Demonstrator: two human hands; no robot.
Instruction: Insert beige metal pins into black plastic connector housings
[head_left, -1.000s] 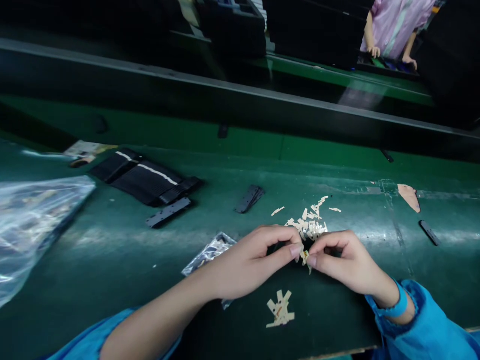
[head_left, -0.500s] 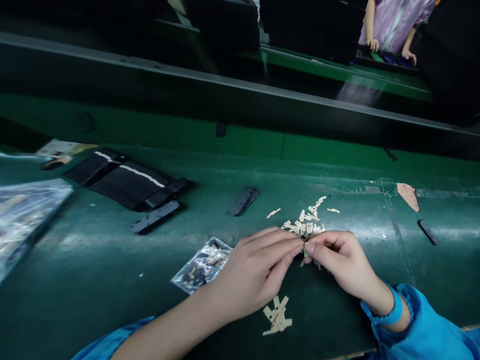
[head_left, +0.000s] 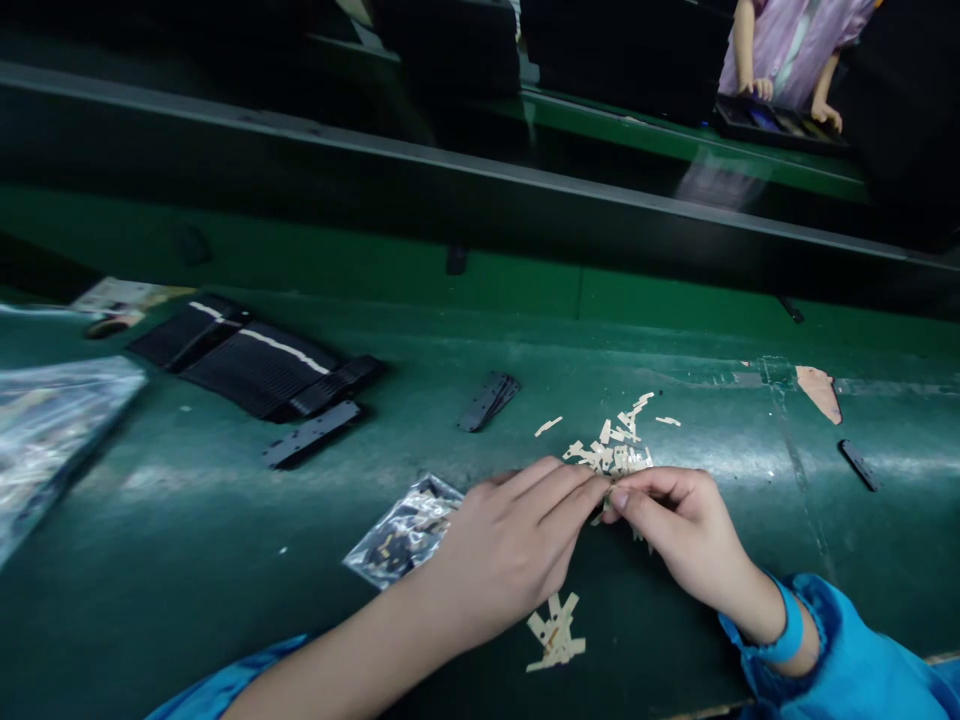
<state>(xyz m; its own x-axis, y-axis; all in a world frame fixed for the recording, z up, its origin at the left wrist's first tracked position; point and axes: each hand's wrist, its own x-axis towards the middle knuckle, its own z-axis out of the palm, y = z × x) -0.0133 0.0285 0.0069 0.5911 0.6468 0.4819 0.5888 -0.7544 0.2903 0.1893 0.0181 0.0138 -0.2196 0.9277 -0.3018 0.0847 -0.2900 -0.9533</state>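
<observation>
My left hand [head_left: 517, 535] is closed, palm down, its fingers pressed together and hiding most of what they hold; a dark edge shows beneath the fingertips. Against those fingertips, my right hand [head_left: 682, 520] pinches a tiny cream piece between thumb and index finger. Just beyond both hands lies a loose pile of small flat cream pieces [head_left: 619, 458], some with holes. A smaller heap of similar pieces [head_left: 556, 635] rests on the green table nearer to me, below my left hand. Partly behind my left wrist is a clear bag of small parts [head_left: 401, 535].
Stacked black plates [head_left: 489, 402] lie beyond the hands, and a long black plate [head_left: 311, 437] sits by a black ribbed bundle [head_left: 255, 360]. A larger clear bag [head_left: 52, 430] is at left. At right are a brown scrap [head_left: 820, 393] and a black strip [head_left: 857, 465]. Across, a person [head_left: 787, 60] handles a tray.
My left fingers have curled further under, and its thumb has gone out of sight. My right hand still pinches at the same spot, having shifted slightly. The person across has moved their hands.
</observation>
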